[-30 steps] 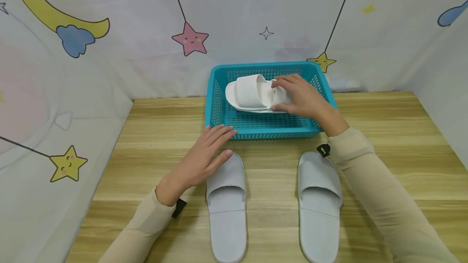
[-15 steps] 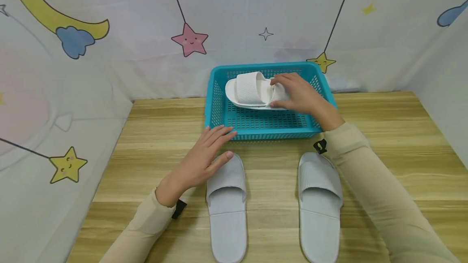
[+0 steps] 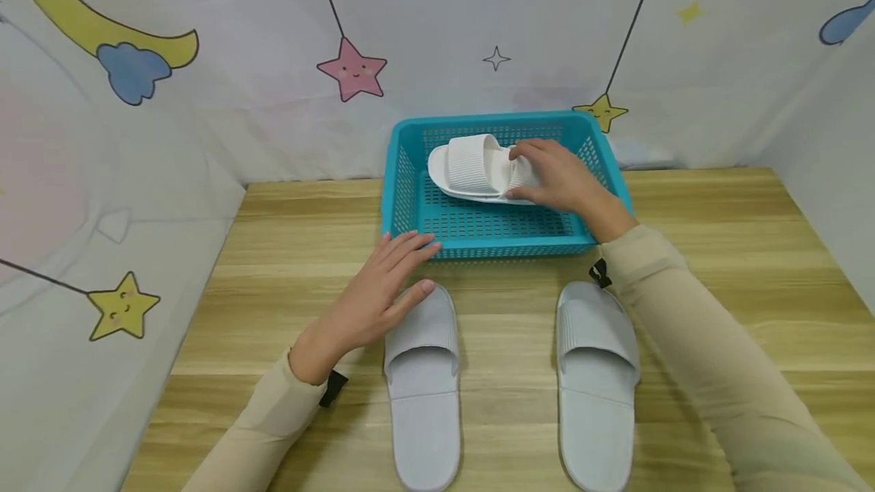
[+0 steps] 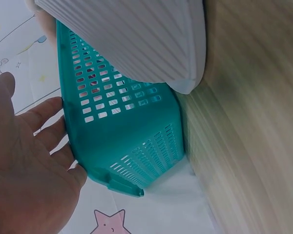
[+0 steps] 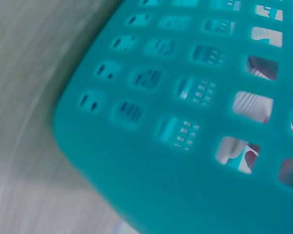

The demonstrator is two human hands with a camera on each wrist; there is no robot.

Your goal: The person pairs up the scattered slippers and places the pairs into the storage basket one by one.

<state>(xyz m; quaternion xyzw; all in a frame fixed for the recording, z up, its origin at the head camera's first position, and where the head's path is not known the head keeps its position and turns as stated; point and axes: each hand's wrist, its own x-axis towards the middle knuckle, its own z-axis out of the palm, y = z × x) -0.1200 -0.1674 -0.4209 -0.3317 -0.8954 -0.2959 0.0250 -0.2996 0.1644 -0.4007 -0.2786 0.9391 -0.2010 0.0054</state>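
Observation:
In the head view, white ridged-strap slippers lie lengthwise inside a turquoise basket. My right hand reaches into the basket and grips them at their right part, where a second white strap shows partly under the fingers. How the two overlap is partly hidden. My left hand has its fingers straight, the tips at the basket's front left rim; in the left wrist view these fingers touch that rim. In the right wrist view the basket wall hides most of the right hand.
A grey slipper lies on the wooden table below the left hand, and another grey slipper below the right forearm. Behind the basket hangs a white cloth with printed stars and a moon.
My right hand has raised the white slippers slightly toward the basket's back and shifted them a little to the right. The left hand stays at the rim.

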